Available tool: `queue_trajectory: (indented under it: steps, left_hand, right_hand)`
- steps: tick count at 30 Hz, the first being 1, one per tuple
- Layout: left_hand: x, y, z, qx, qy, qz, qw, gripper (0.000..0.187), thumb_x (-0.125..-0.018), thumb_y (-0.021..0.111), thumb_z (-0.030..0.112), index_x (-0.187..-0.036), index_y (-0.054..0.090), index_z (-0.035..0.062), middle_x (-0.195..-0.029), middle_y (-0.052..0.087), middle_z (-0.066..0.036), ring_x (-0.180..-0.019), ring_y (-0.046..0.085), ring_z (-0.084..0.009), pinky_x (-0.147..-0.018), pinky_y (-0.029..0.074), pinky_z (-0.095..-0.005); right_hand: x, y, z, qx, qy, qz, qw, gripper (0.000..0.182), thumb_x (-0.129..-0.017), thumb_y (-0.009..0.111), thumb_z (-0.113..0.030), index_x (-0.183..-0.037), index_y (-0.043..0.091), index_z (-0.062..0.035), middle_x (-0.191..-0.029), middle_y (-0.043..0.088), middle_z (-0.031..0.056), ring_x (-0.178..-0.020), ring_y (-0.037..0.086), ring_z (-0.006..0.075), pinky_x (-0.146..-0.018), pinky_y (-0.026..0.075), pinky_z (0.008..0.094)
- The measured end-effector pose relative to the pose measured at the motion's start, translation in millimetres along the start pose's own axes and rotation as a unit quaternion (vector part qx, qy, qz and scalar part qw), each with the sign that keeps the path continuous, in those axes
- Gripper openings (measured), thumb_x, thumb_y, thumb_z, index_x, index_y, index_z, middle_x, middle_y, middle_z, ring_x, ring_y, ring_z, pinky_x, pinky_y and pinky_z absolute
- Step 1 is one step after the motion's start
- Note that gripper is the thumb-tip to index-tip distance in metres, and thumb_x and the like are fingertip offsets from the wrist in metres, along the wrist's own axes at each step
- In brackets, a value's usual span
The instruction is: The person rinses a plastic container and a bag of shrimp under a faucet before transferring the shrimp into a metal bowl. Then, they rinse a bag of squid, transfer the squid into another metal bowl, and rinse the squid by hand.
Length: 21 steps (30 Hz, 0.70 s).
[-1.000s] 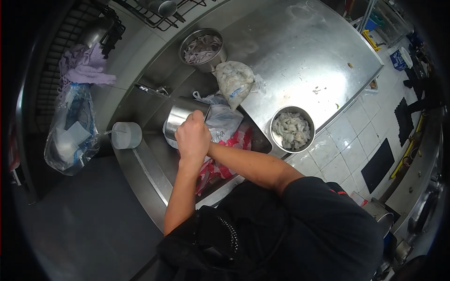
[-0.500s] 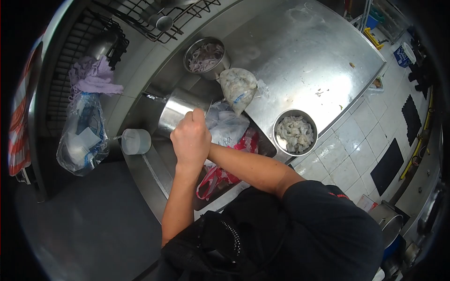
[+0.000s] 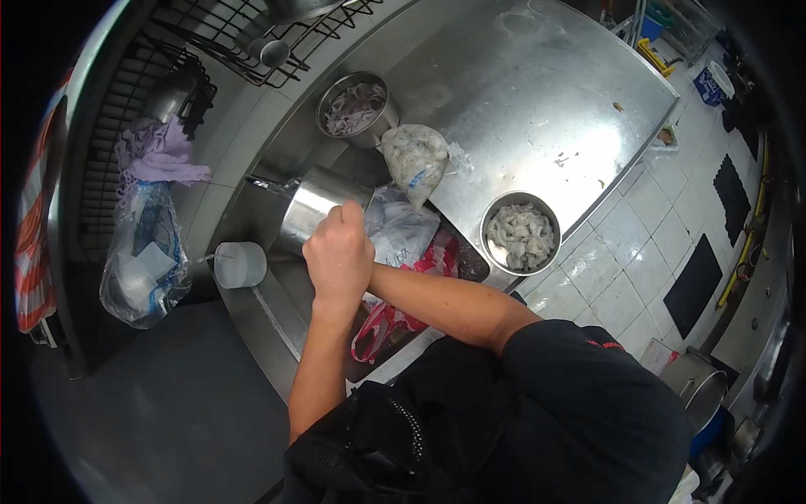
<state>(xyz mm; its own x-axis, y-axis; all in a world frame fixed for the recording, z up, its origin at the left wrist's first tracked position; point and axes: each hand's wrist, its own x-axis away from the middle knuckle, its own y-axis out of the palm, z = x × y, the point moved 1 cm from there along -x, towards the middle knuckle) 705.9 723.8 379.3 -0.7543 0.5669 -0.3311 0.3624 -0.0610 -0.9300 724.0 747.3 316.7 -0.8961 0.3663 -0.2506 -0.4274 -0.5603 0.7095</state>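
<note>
My left hand [image 3: 337,256] is closed in a fist over the sink, its back toward me, in front of a shiny steel pot [image 3: 309,202]. From the right, my right forearm [image 3: 449,301] reaches in, and its hand is hidden behind the left one. What the fingers hold, if anything, cannot be seen. Beside the hands in the sink are a clear plastic bag [image 3: 403,225] and a red-and-white bag [image 3: 384,328]. A knotted bag of pale, greyish food [image 3: 416,160] rests at the sink's edge.
A steel bowl of what looks like peeled shrimp [image 3: 520,235] stands at the counter's front corner. Behind is a pot of pale pinkish strips [image 3: 356,111]. A translucent measuring cup [image 3: 240,265] sits left of the sink. A wire rack [image 3: 252,50] hangs above; the steel counter [image 3: 529,92] spreads right.
The whole view has shifted slightly as the head moved. My hands stay together in front of the steel pot, and nothing has visibly been taken up or let go.
</note>
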Motion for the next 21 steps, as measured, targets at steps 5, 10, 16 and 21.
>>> queue_trajectory:
  steps: [5,10,16,21]
  left_hand:
    - [0.8,7.6,-1.6,-0.024,0.013,-0.013,1.000,0.017,-0.072,0.063,0.001,-0.080,0.049,0.0062,-0.074,0.060,-0.011,-0.065,0.067,-0.0296,-0.054,0.054,-0.0413]
    - [-1.4,7.6,-2.4,-0.016,0.014,-0.013,1.000,0.017,-0.071,0.063,0.000,-0.080,0.050,0.0060,-0.074,0.060,-0.011,-0.065,0.067,-0.0296,-0.054,0.055,-0.0412]
    - [-4.4,7.8,-1.3,0.007,0.013,-0.011,1.000,0.017,-0.070,0.063,-0.001,-0.080,0.050,0.0055,-0.073,0.060,-0.011,-0.064,0.067,-0.0297,-0.054,0.055,-0.0409]
    - [-3.6,14.7,-3.3,0.005,0.018,-0.013,1.000,0.017,-0.070,0.063,-0.001,-0.079,0.051,0.0054,-0.073,0.061,-0.011,-0.064,0.068,-0.0294,-0.054,0.055,-0.0404]
  right_hand:
    - [-1.5,-3.9,-2.6,0.020,0.010,0.002,1.000,0.007,-0.093,0.050,-0.017,-0.092,0.045,-0.0124,-0.085,0.052,0.0012,-0.079,0.056,0.0181,-0.067,0.045,0.0326]
    - [-0.7,-6.8,-4.0,0.033,0.020,0.007,0.999,0.007,-0.093,0.050,-0.017,-0.094,0.045,-0.0122,-0.087,0.052,0.0019,-0.081,0.056,0.0187,-0.069,0.045,0.0330]
    - [0.0,-11.6,-5.5,0.051,0.029,0.011,0.998,0.008,-0.093,0.051,-0.017,-0.095,0.046,-0.0119,-0.088,0.052,0.0028,-0.083,0.056,0.0196,-0.071,0.045,0.0335]
    - [0.1,-13.4,-7.7,0.064,0.038,0.014,0.997,0.008,-0.093,0.051,-0.018,-0.097,0.046,-0.0116,-0.090,0.052,0.0035,-0.085,0.056,0.0202,-0.073,0.045,0.0339]
